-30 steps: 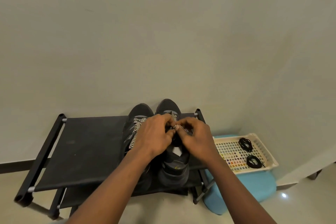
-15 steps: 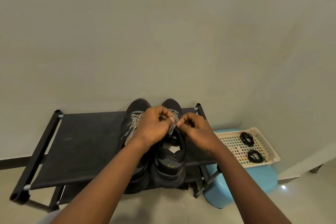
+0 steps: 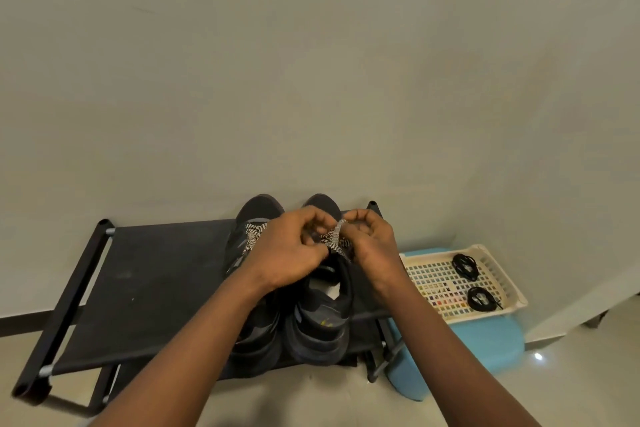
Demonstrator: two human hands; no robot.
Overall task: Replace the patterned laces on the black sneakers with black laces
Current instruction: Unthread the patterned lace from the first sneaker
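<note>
Left hand point(image 3: 287, 253) and right hand point(image 3: 372, 246) both pinch the black-and-white patterned lace point(image 3: 334, 240) of the right-hand black fabric sneaker point(image 3: 322, 319) on the black shoe rack point(image 3: 145, 288). Coiled black laces point(image 3: 465, 265) lie in the cream plastic tray point(image 3: 504, 279) nearby.

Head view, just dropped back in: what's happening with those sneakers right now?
A person seems to be unlacing the right-hand sneaker, which stands beside the other sneaker on a black rack. The left hand and right hand both pinch its patterned lace over the shoe's opening. The second lace looks fully threaded. Two coiled black laces lie untouched in the cream tray on a blue stool.
</note>
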